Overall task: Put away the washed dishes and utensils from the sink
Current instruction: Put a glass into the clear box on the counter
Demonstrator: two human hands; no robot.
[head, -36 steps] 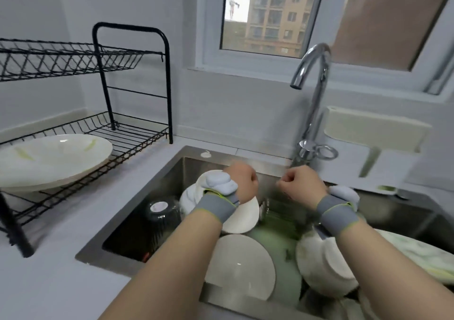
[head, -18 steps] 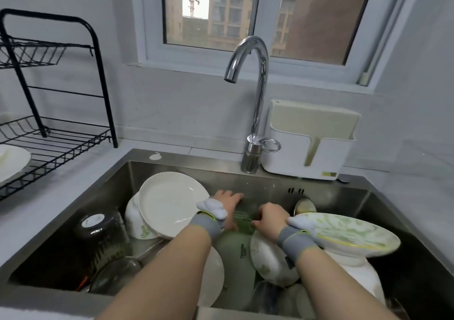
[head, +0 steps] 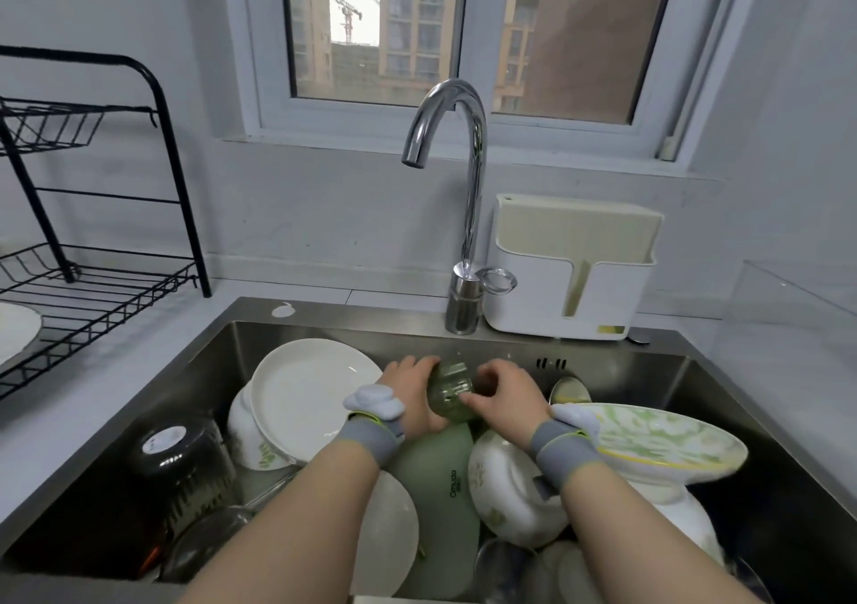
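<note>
Steel sink (head: 352, 311) below window, piled with crockery. Green glass (head: 449, 392) gripped between both hands near the back wall: left hand (head: 412, 399) fingers (head: 417, 364) curled round it, right hand (head: 503, 394) fingers (head: 468, 401) pinching its near side.

Risks, judged:
- Slip if glass is wet; would drop onto green bowl (head: 436, 478) directly below fingers.
- Leaning white plate (head: 301, 390) just left of fingers could slide if nudged.

Glass mouth hidden by palms. Utensils not discernible. Lower pile cut off.
</note>
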